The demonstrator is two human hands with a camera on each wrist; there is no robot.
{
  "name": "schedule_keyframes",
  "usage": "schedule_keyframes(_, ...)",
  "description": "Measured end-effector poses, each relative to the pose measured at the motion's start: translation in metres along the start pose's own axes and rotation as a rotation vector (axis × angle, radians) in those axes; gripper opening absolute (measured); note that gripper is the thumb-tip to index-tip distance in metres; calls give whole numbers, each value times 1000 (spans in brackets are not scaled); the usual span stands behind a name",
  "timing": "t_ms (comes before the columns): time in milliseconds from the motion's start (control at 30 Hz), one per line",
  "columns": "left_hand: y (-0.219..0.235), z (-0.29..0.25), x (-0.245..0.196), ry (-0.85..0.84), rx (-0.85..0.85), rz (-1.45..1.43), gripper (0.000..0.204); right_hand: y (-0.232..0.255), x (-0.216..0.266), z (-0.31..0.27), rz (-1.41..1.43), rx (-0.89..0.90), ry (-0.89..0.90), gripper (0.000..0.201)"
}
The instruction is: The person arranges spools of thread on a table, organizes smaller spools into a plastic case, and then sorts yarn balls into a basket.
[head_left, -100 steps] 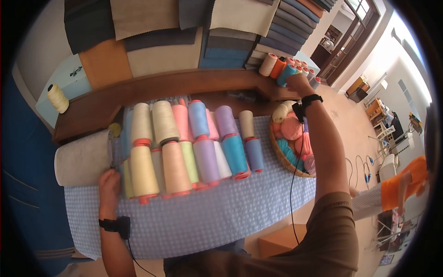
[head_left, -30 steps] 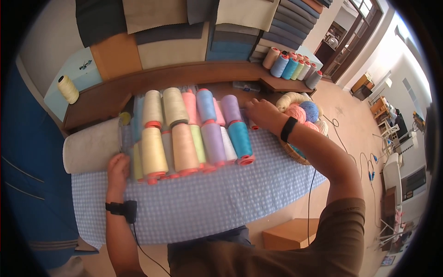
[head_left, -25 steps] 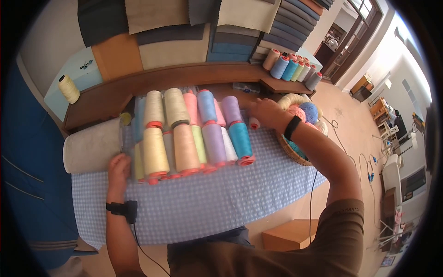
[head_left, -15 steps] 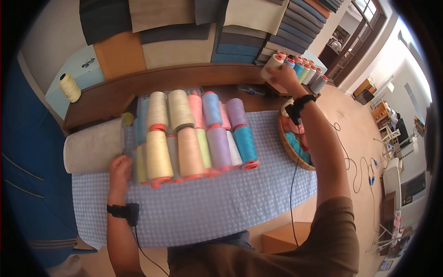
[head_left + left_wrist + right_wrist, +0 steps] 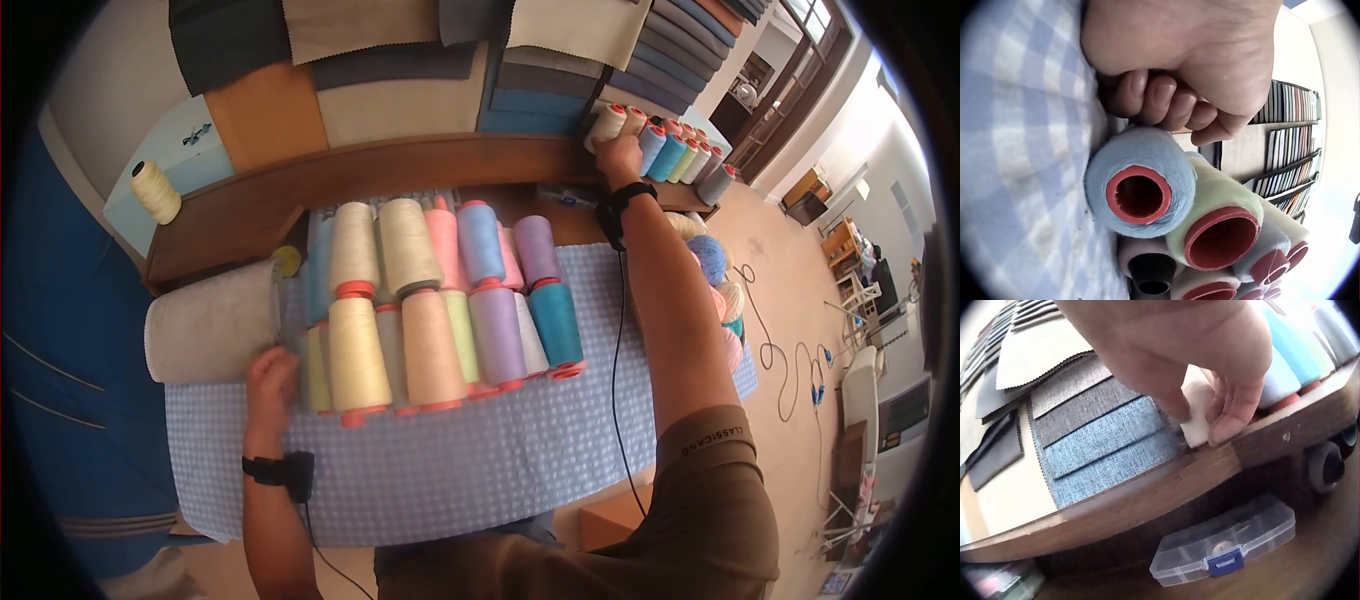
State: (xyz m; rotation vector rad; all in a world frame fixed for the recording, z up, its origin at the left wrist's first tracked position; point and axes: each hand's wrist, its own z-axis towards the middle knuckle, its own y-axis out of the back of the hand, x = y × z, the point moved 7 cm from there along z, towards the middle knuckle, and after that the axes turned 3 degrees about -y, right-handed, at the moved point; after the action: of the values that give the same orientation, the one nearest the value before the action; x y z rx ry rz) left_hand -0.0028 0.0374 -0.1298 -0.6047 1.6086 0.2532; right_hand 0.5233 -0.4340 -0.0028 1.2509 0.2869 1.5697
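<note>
In the head view my right hand (image 5: 619,160) grips a cream thread cone (image 5: 606,124) at the left end of the group on the raised shelf. The right wrist view shows the thumb and fingers round this cone (image 5: 1196,414), its base at the shelf top. My left hand (image 5: 273,392) is curled and rests on the checked cloth between the grey fabric roll (image 5: 212,322) and the cone rows. The left wrist view shows its fingers folded beside a light blue cone (image 5: 1100,181), with nothing visible in them. Two stacked rows include a teal cone (image 5: 556,322) at the right end.
A basket with yarn balls (image 5: 708,258) is partly hidden behind my right forearm. Below the shelf lies a clear plastic box (image 5: 1222,540). A pale yellow cone (image 5: 155,192) stands at the back left. Fabric swatches (image 5: 390,110) hang behind the shelf.
My right hand has moved from beside the teal cone up to the raised shelf, carrying the cream thread cone, now among the others there. My left hand has stayed beside the fabric roll.
</note>
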Motion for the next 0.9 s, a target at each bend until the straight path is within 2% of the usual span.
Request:
schedule_keyframes(100,-1,0,1,-13,7,-5,32,2,-3,-1,-28,42,-3,58)
schedule_keyframes(200,1,2,1,-27,13,9,32,3,-2,-11,-30,181,-6,47)
schedule_keyframes(300,1,2,3,-22,-7,3,32,37,24,-77,154,436,283,38)
schedule_keyframes(367,-1,1,3,-11,-44,-11,32,74,55,-139,-19,424,713,29)
schedule_keyframes(433,0,3,3,-26,-33,3,32,116,66,-202,143,484,1088,32)
schedule_keyframes(533,-1,3,1,-33,-15,1,32,128,58,-253,-196,432,1516,45)
schedule_keyframes(667,-3,3,-1,-25,-15,-4,32,131,58,-272,-163,364,1592,43)
schedule_keyframes(767,0,5,1,-30,7,-21,32,120,57,-254,-349,369,1542,56)
schedule_keyframes(900,0,6,4,-20,18,-16,32,137,66,-195,37,390,948,50)
